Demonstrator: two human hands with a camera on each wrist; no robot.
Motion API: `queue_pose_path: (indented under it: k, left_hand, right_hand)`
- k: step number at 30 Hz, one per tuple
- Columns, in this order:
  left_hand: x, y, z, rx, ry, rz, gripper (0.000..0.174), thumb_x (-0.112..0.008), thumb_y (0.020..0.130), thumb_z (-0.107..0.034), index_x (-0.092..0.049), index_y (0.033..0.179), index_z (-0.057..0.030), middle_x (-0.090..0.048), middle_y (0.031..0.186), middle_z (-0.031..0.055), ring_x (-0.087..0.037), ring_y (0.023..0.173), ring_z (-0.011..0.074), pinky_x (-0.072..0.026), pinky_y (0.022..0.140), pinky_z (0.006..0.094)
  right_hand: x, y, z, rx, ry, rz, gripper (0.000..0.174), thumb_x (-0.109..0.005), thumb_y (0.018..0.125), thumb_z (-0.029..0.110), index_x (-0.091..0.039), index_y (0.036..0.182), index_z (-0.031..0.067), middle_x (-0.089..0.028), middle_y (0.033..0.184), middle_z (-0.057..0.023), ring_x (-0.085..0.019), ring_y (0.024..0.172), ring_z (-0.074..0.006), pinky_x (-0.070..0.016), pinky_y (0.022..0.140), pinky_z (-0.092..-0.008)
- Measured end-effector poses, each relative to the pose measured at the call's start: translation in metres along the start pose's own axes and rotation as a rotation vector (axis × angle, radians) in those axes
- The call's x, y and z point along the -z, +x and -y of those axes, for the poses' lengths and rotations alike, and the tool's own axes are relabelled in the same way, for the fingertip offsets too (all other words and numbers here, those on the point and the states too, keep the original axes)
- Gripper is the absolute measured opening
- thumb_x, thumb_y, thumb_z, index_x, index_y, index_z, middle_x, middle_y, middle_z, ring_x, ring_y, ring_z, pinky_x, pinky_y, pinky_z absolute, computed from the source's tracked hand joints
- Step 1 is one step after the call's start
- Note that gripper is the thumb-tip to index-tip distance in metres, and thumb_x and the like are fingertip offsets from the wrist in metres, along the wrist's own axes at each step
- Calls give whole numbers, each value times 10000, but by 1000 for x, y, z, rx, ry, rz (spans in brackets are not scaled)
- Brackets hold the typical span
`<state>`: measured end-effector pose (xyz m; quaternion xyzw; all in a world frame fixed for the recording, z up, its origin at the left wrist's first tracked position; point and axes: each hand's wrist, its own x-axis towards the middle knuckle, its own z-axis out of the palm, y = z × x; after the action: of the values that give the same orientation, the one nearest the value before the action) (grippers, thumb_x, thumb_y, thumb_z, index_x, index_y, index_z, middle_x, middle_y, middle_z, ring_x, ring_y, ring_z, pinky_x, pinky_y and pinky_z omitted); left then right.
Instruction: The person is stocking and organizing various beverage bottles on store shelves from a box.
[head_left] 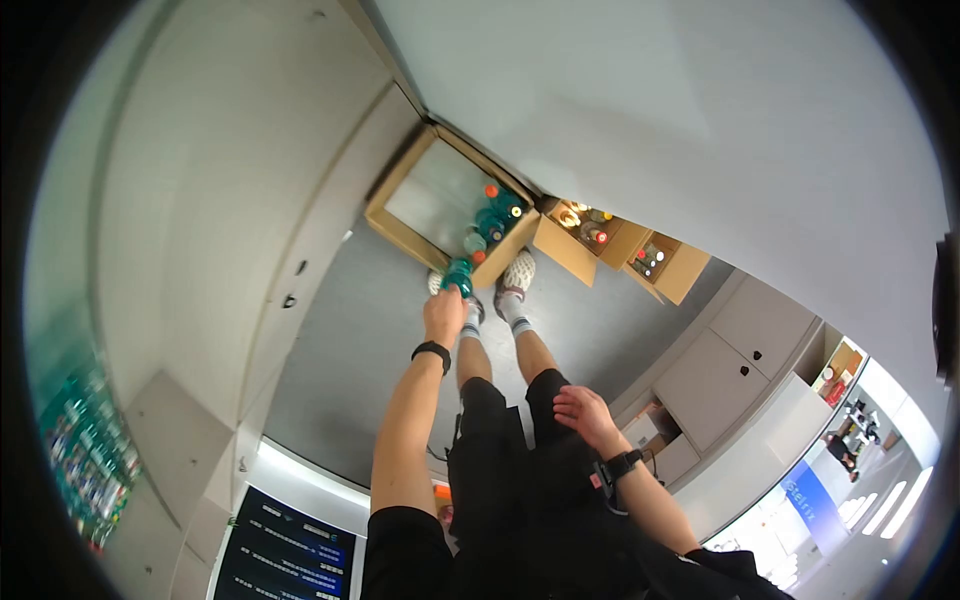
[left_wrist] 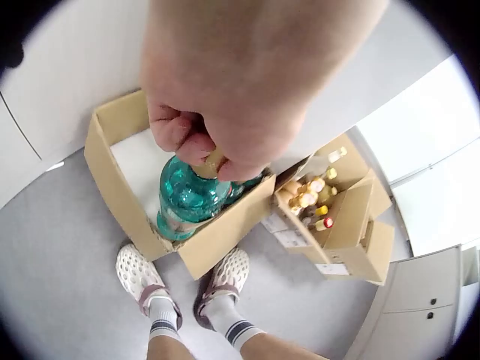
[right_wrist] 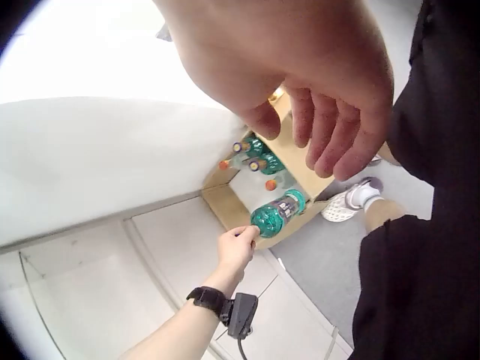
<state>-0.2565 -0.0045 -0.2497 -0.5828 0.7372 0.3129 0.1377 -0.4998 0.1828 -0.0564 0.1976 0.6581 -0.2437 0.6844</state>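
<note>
My left hand (head_left: pixel 445 316) grips a green see-through bottle (left_wrist: pixel 187 196) by its neck end. The bottle hangs over the near edge of an open cardboard box (left_wrist: pixel 225 240), its wide base toward the floor. In the right wrist view a dark label shows on the bottle's side. Inside that box, several bottles (right_wrist: pixel 268 163), green or clear with orange or dark caps, stand along one side, beside a pale flat bottom. My right hand (head_left: pixel 588 417) hangs in front of the right thigh, fingers loosely bent, holding nothing.
To the right, two smaller open cartons (head_left: pixel 620 240) hold bottles with yellow, red and white caps, flaps folded out. My feet in white perforated clogs (head_left: pixel 517 270) stand at the box's near side. White cabinets (head_left: pixel 735 350) line the right, and a pale wall rises behind the boxes.
</note>
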Motion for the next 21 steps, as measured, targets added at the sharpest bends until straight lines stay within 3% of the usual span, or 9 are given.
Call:
queue_pose_path:
  k: [5, 7, 9, 11, 14, 17, 21]
  left_hand:
    - [163, -103, -24, -142, -91, -27, 193, -670, 780, -221, -651, 867, -50, -686, 797, 155, -675, 741, 354, -546, 674, 450]
    - [224, -147, -32, -184, -156, -97, 203, -680, 764, -222, -683, 891, -64, -687, 801, 140, -670, 747, 349, -541, 675, 447]
    - [279, -195, -43, -213, -268, -147, 284, -728, 726, -195, -711, 983, -74, -695, 833, 125, -673, 760, 322, -534, 670, 410]
    - [335, -236, -57, -243, -337, -205, 326, -749, 706, -161, -709, 1014, -64, -697, 848, 125, -670, 758, 316, -528, 662, 393]
    - [384, -294, -72, -242, -466, -355, 308, -753, 688, -107, -703, 985, -38, -693, 850, 123, -659, 711, 273, -515, 647, 353]
    - [424, -347, -84, -151, -573, -392, 281, -734, 693, -78, -707, 968, -27, -670, 807, 100, -630, 672, 194, -491, 626, 295]
    - [450, -382, -72, -153, -656, -402, 252, -723, 696, -59, -721, 947, -34, -652, 764, 48, -580, 662, 91, -459, 605, 242]
  right_hand:
    - [-42, -48, 57, 247, -311, 162, 312, -647, 904, 259, -617, 1115, 31, -660, 1015, -77, -630, 871, -157, -529, 758, -304]
    - [-66, -65, 82, 408, -562, 285, 400, -709, 848, 230, -604, 1161, 5, -661, 1018, -82, -631, 859, -158, -522, 747, -293]
    - [-91, -73, 98, 718, -931, 433, 590, -781, 742, 251, -579, 1239, 5, -658, 1059, -114, -628, 964, -221, -512, 828, -336]
    - [-144, -165, 129, 782, -1197, 502, 753, -805, 685, 257, -500, 1337, 35, -601, 1210, -163, -580, 1123, -303, -477, 940, -384]
    - [-190, -189, 122, 1333, -1387, 702, 914, -823, 641, 262, -389, 1418, 57, -497, 1354, -204, -484, 1252, -371, -419, 1035, -423]
    - [-229, -237, 119, 1402, -1434, 965, 1001, -832, 616, 254, -319, 1456, 71, -430, 1419, -211, -412, 1314, -392, -385, 1076, -437]
    - [-257, -277, 117, 1315, -1428, 1173, 964, -858, 635, 281, -362, 1430, 52, -493, 1369, -210, -454, 1299, -359, -396, 1067, -417]
